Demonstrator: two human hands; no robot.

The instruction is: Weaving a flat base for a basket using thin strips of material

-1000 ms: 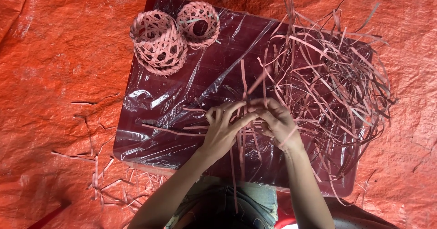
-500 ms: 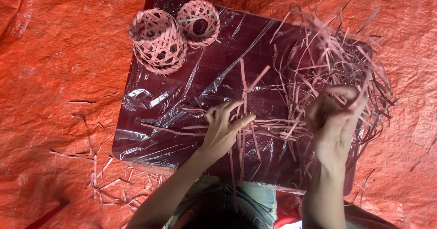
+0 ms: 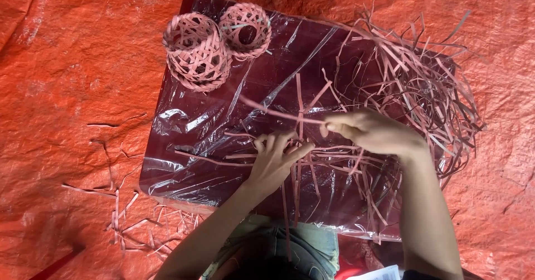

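A dark board wrapped in clear plastic [image 3: 212, 146] lies on my lap. My left hand [image 3: 274, 158] presses down on several crossed pink strips [image 3: 298, 146] at the board's middle, fingers spread over them. My right hand [image 3: 370, 130] pinches one long pink strip [image 3: 278, 113] that runs left and up across the board. A loose heap of pink strips [image 3: 423, 90] fills the board's right side. Two small woven pink baskets [image 3: 196, 50] [image 3: 245, 29] stand at the far left corner.
An orange tarp [image 3: 67, 90] covers the ground all around. Short strip offcuts [image 3: 128, 213] lie scattered on it to the left of the board. My knees in jeans [image 3: 290, 246] show below the board's near edge.
My right hand went out to the heap on the right, then came back to the middle holding a long strip. My left hand stayed on the crossed strips.
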